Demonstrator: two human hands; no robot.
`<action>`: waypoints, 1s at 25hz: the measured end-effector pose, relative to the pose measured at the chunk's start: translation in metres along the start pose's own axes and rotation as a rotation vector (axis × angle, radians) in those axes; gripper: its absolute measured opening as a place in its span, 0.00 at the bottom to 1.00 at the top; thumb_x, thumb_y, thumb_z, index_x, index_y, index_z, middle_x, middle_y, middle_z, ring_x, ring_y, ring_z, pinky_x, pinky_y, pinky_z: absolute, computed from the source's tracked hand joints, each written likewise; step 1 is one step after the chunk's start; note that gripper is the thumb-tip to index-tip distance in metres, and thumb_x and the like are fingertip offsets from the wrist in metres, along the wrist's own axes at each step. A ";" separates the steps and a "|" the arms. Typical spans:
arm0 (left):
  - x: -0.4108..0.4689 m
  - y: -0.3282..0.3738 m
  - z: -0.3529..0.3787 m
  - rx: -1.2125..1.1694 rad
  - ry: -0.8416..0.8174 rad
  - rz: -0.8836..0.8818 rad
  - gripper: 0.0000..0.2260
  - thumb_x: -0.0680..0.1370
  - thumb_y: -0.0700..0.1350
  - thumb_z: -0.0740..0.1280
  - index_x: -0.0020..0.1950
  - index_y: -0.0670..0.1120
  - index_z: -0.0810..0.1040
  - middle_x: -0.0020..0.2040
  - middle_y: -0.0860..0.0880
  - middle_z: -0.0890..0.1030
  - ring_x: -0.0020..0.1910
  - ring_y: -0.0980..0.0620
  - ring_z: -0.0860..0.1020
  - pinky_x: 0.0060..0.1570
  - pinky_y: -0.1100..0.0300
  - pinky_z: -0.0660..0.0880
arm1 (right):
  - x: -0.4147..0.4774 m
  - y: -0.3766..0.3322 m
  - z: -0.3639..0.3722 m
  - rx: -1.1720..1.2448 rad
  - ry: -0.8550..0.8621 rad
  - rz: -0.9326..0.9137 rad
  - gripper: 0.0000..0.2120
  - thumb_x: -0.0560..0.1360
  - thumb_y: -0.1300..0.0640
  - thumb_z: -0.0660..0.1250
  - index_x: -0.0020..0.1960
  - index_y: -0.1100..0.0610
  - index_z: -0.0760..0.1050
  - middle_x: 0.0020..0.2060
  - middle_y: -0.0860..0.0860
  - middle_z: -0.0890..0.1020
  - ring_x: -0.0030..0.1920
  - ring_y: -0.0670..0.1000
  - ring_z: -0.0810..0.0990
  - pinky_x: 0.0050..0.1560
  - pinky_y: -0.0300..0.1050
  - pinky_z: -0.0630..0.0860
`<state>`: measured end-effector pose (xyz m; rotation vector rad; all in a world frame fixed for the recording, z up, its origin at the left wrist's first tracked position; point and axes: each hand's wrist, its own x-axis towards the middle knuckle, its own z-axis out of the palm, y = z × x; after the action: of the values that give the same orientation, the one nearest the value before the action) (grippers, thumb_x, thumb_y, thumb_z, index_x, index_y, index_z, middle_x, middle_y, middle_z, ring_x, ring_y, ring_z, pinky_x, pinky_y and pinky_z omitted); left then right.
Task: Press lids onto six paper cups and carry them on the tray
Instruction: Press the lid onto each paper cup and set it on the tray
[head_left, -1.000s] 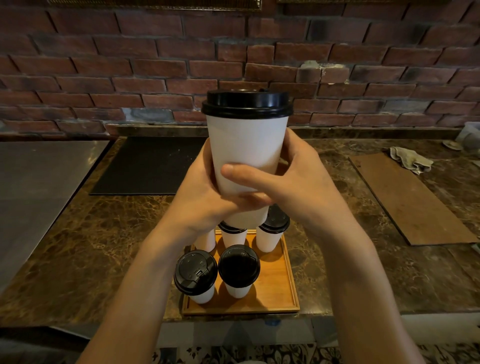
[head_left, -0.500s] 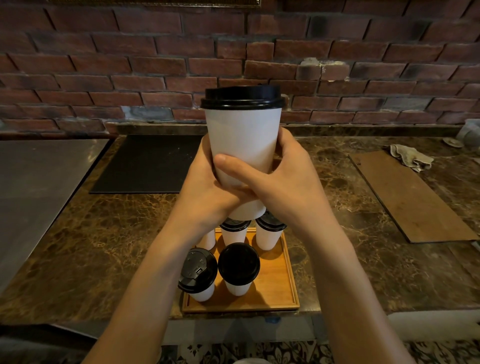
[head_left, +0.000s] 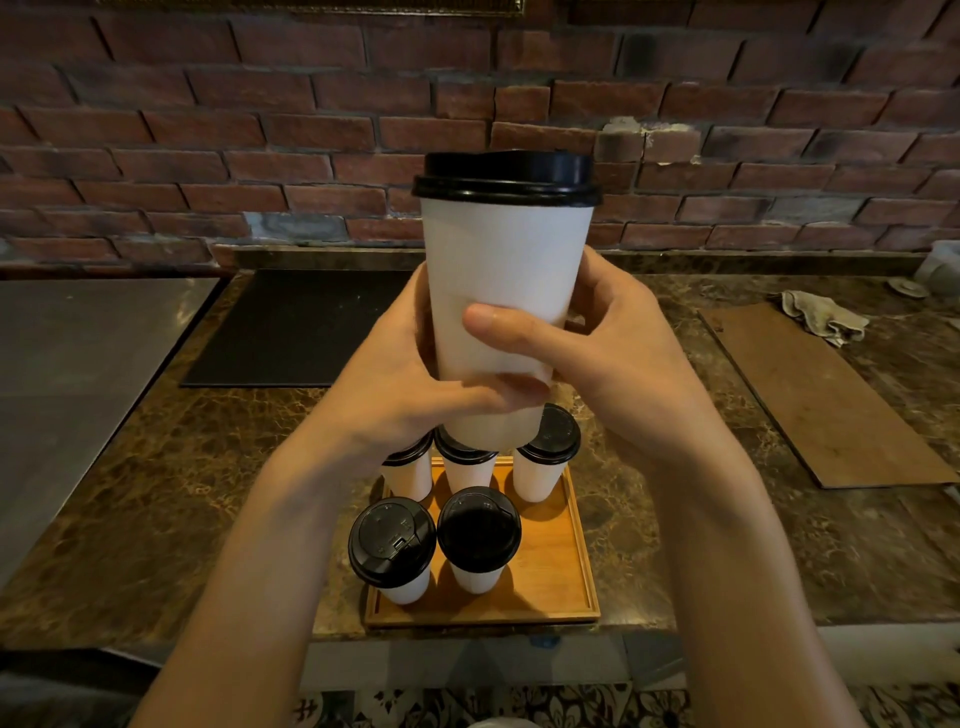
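A white paper cup (head_left: 506, 270) with a black lid (head_left: 506, 176) on it is held upright in the air above the tray. My left hand (head_left: 395, 395) wraps its lower left side and my right hand (head_left: 613, 353) wraps its right side, thumb across the front. Below, a wooden tray (head_left: 566, 571) sits at the counter's front edge. On it stand several lidded white cups: two in the front row (head_left: 392, 545) (head_left: 479, 538) and three behind (head_left: 545, 452), the back ones partly hidden by my hands.
The marble counter (head_left: 156, 493) carries a black mat (head_left: 296, 327) at the back left, a metal surface (head_left: 78, 374) far left, a brown board (head_left: 826, 395) on the right and a crumpled cloth (head_left: 826, 314) beyond it. A brick wall (head_left: 260, 130) closes the back.
The cup in both hands has stayed raised in front of me and shifted only slightly; the lid looks seated level. The tray and its cups have not moved.
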<state>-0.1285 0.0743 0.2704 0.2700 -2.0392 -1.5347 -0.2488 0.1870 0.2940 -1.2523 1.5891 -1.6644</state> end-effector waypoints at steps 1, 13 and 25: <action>0.000 0.000 -0.001 -0.021 -0.017 -0.010 0.36 0.58 0.48 0.78 0.63 0.58 0.67 0.52 0.63 0.79 0.54 0.62 0.78 0.43 0.71 0.76 | 0.000 0.000 -0.002 0.009 -0.021 0.005 0.30 0.64 0.49 0.76 0.64 0.50 0.74 0.52 0.43 0.82 0.53 0.42 0.82 0.47 0.38 0.80; -0.004 -0.003 -0.002 -0.044 -0.029 -0.030 0.32 0.59 0.49 0.76 0.61 0.58 0.69 0.52 0.62 0.80 0.55 0.60 0.78 0.44 0.69 0.77 | 0.001 0.003 -0.005 0.041 -0.143 0.033 0.25 0.66 0.51 0.75 0.61 0.46 0.73 0.52 0.43 0.83 0.54 0.43 0.82 0.47 0.37 0.79; -0.002 0.002 0.020 0.029 0.186 0.051 0.34 0.59 0.38 0.78 0.57 0.59 0.66 0.52 0.61 0.75 0.51 0.74 0.75 0.41 0.79 0.72 | -0.001 -0.002 0.013 -0.263 0.129 0.011 0.39 0.63 0.43 0.79 0.69 0.48 0.66 0.58 0.43 0.77 0.57 0.43 0.76 0.54 0.47 0.80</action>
<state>-0.1370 0.0919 0.2676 0.3553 -1.9095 -1.3964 -0.2364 0.1818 0.2938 -1.2796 1.9410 -1.5961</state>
